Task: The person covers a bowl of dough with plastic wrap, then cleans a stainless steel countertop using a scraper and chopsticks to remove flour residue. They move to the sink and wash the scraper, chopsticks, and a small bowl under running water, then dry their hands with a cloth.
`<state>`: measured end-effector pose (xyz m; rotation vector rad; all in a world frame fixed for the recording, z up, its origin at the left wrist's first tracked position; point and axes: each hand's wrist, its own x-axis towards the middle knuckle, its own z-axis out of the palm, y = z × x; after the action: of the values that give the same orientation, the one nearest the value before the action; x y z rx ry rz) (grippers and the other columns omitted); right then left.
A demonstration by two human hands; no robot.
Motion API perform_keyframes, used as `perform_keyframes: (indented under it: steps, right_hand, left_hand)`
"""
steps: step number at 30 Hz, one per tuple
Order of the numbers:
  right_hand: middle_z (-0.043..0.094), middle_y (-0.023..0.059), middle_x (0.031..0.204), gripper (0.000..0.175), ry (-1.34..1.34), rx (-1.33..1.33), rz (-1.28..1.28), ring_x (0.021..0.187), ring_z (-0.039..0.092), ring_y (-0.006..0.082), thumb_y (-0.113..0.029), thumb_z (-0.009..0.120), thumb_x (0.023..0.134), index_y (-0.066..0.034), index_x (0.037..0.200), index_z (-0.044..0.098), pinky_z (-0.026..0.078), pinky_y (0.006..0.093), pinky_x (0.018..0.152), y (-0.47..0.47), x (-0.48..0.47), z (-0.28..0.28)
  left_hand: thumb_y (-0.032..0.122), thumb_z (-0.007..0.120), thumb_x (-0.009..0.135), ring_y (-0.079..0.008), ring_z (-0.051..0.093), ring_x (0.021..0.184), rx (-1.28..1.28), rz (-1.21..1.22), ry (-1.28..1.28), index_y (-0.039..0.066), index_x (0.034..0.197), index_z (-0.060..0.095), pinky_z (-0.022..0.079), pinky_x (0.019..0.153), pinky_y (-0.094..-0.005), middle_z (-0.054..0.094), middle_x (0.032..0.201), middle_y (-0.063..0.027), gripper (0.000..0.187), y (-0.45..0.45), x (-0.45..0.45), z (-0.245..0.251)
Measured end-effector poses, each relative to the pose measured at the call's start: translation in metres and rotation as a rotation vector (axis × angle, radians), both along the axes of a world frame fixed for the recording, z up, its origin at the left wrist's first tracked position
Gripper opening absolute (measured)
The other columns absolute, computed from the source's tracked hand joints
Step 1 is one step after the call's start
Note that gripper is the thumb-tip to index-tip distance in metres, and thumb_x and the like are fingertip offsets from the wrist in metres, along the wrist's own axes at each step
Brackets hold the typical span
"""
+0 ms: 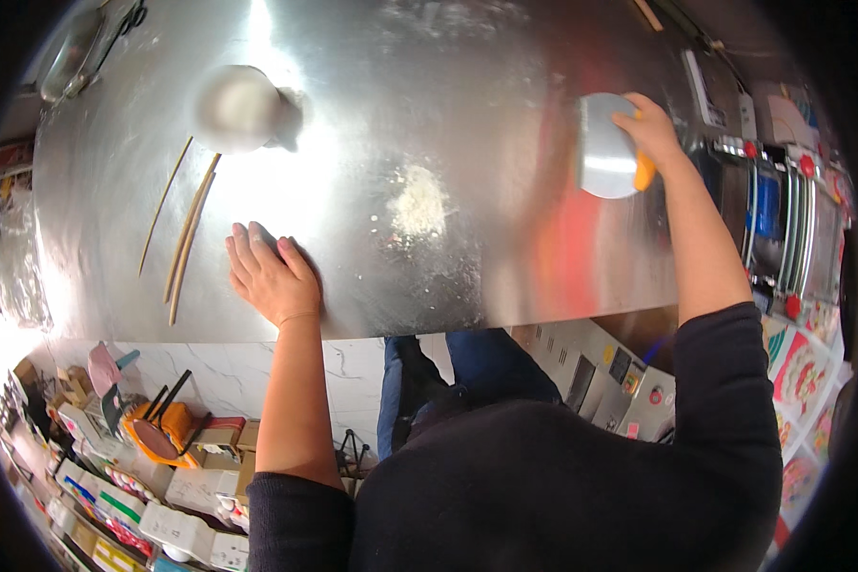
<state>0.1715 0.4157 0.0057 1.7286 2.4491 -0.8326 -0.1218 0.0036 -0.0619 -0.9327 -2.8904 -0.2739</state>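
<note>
My right hand (648, 131) grips the yellow handle of a dough scraper (608, 146) with a broad metal blade, over the right part of the stainless steel table (372, 286). Palm down with its fingers apart, my left hand (275, 275) rests on the table near the front edge and holds nothing. Between the hands lies a small heap of pale flour or crumbs (420, 202), with loose bits around it. Beyond my left hand stands a blurred round container (237, 109) with whitish contents. Several thin sticks (182, 243) lie left of that hand.
A metal scoop (75, 53) and black-handled scissors (132, 16) lie at the far left corner. A machine with metal rollers (786, 222) stands beyond the table's right end. Clear plastic bags (18, 257) are at the left end. Shelves with boxes (175, 525) stand at lower left.
</note>
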Motion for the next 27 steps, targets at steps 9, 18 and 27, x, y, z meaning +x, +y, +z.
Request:
perform_keyframes:
  steps: [9, 18, 27]
  right_hand:
    - [0.06, 0.0112, 0.11, 0.043, -0.058, 0.007, 0.558, 0.1, 0.057, 0.0279, -0.028, 0.063, 0.075, -0.017, 0.116, 0.055, 0.046, 0.037, 0.083, -0.107, -0.197, 0.006]
    - [0.064, 0.0127, 0.089, 0.035, 0.097, 0.095, 0.816, 0.085, 0.061, 0.0297, -0.027, 0.063, 0.075, -0.018, 0.108, 0.058, 0.047, 0.0402, 0.073, -0.101, -0.232, 0.011]
    - [0.063, 0.0137, 0.08, 0.03, -0.089, -0.012, 1.163, 0.078, 0.061, 0.031, -0.025, 0.063, 0.074, -0.0155, 0.102, 0.059, 0.047, 0.0419, 0.067, -0.112, -0.281, 0.007]
  left_hand:
    - [0.026, 0.04, 0.088, -0.0297, 0.027, 0.13, 0.026, -0.005, 0.004, 0.003, 0.124, 0.045, 0.019, 0.104, -0.0428, 0.036, 0.137, -0.0132, 0.043, -0.003, -0.001, -0.004]
    - [0.025, 0.042, 0.086, -0.0296, 0.027, 0.129, 0.028, 0.045, -0.028, 0.002, 0.123, 0.046, 0.018, 0.105, -0.042, 0.038, 0.135, -0.0146, 0.044, -0.001, -0.001, -0.002]
    - [0.024, 0.045, 0.084, -0.0284, 0.031, 0.127, 0.038, 0.027, 0.007, 0.005, 0.12, 0.049, 0.02, 0.104, -0.0413, 0.041, 0.133, -0.0137, 0.041, 0.0, 0.001, -0.002]
